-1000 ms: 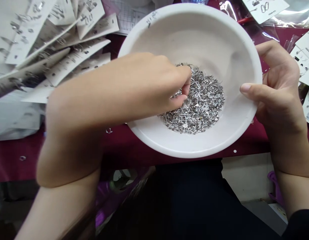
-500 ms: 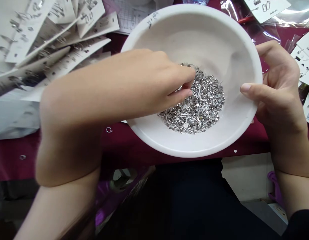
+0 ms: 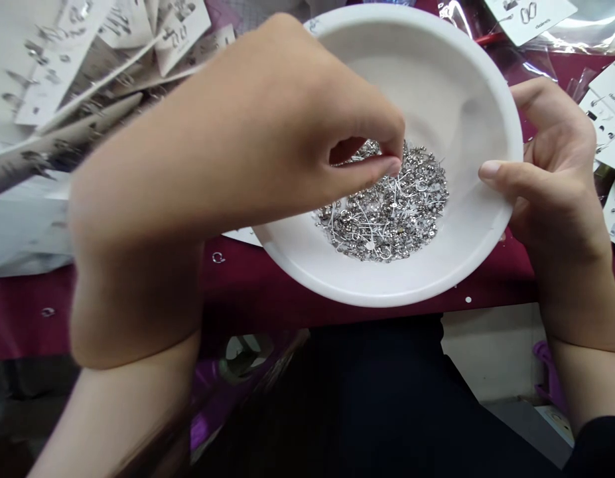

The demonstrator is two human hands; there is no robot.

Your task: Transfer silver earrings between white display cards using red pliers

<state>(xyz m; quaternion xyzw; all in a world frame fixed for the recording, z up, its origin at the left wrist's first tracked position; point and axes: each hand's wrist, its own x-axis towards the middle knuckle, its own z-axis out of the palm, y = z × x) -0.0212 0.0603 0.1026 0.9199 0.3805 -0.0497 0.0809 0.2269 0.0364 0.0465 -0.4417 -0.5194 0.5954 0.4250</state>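
While the right hand (image 3: 558, 156) clamps the white bowl (image 3: 466, 226), the left hand (image 3: 322, 109) pinches closed over metal pieces (image 3: 409, 209), any content unverifiable

Head view: from above the desk (image 3: 247, 285), facing forward and down
Bowl (image 3: 381, 295): close, seen into from above

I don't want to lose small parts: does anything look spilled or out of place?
Possibly: two small, shiny curved pieces lie on the maroon cloth left of the white bowl, and a white dot near the cloth's edge, while shiny metal bits are heaped inside the bowl.
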